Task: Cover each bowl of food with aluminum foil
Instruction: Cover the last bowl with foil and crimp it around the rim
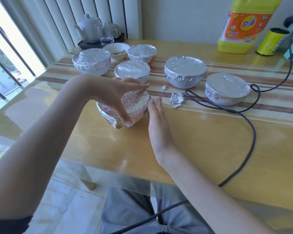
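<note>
**Pressing the foil down on the near bowl**

The near bowl (125, 108) sits on the table (201, 149), close to the person. It is wrapped in foil on top and down its sides. The left hand (115, 97) arches over it, with the fingers (139, 86) laid along the far rim and the thumb pressing the foil on the near side. The right hand (156, 122) is flat, its fingers straight and together, with the tips touching the bowl's right side.

This looks like the last bit of this step: squeezing the foil snug around the rim.

Five more covered bowls (185, 70) stand farther back. One small open bowl (116, 50) with food still has no foil. I think that one comes next. It will need a fresh sheet, but I see no roll of foil for sure. Two crumpled foil scraps (177, 99) lie just beside a dark cable (243, 119).
</note>
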